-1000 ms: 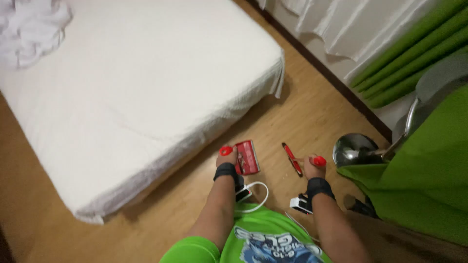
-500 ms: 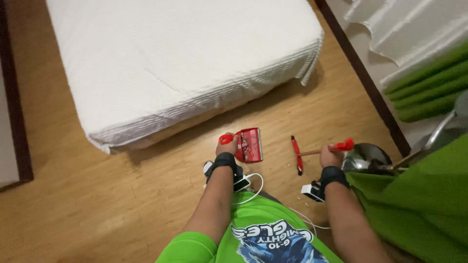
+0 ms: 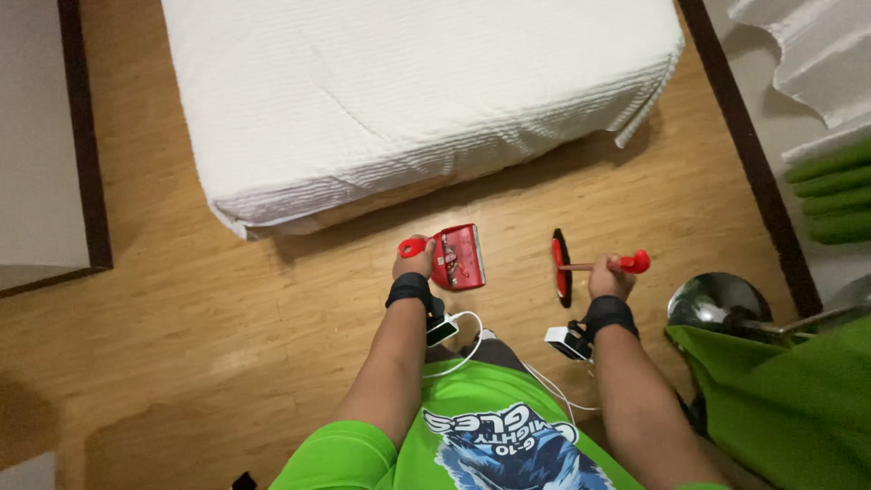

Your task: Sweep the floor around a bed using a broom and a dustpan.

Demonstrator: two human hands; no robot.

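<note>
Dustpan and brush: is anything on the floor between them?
Nothing visible. The left hand holds the red dustpan, the right hand holds the red brush, and only bare wooden floor shows between them.

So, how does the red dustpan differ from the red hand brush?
The flat, box-shaped red plastic dustpan is in the left hand; the slim red hand brush, with a thin handle, is in the right hand. The dustpan shows its broad face; the brush head shows edge-on. Both are red and held above the wooden floor.
</note>
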